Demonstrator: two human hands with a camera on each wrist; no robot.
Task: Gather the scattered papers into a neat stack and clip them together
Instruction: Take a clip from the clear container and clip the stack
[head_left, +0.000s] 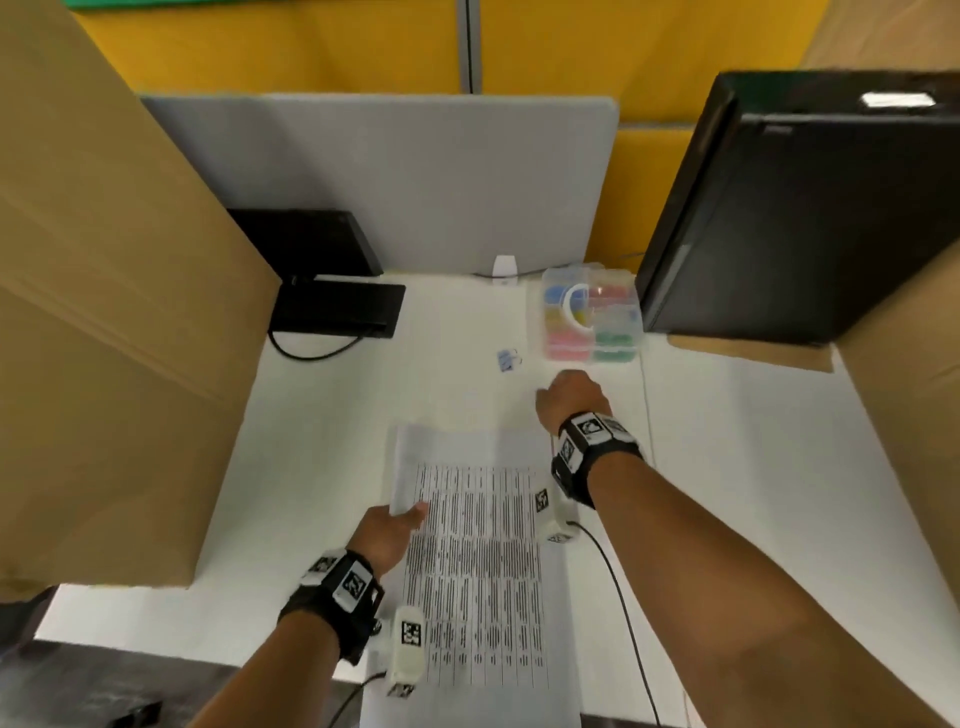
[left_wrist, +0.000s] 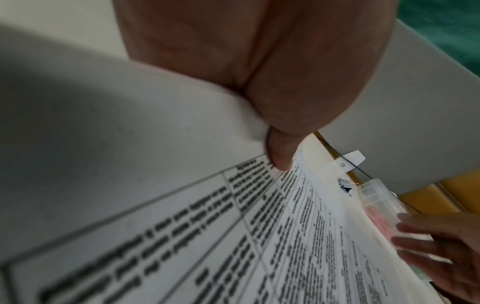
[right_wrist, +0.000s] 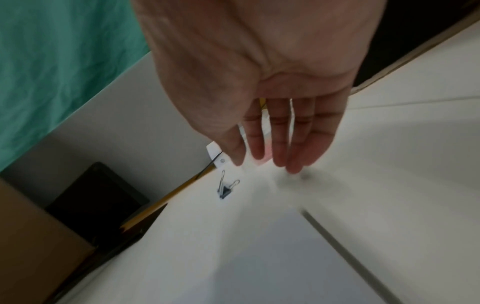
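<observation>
White printed papers (head_left: 478, 561) sit stacked near the front edge of the tabletop (head_left: 727, 415), and the left hand (head_left: 389, 535) pinches their left edge, thumb on top, fingers underneath. Right hand (head_left: 571, 400) is out past the stack's far right corner, fingers straight and loose, holding nothing, tips hovering just over the tabletop. Binder clip (right_wrist: 225, 188) lies nearby toward the back, beside the clear box (head_left: 592, 317) of coloured clips.
</observation>
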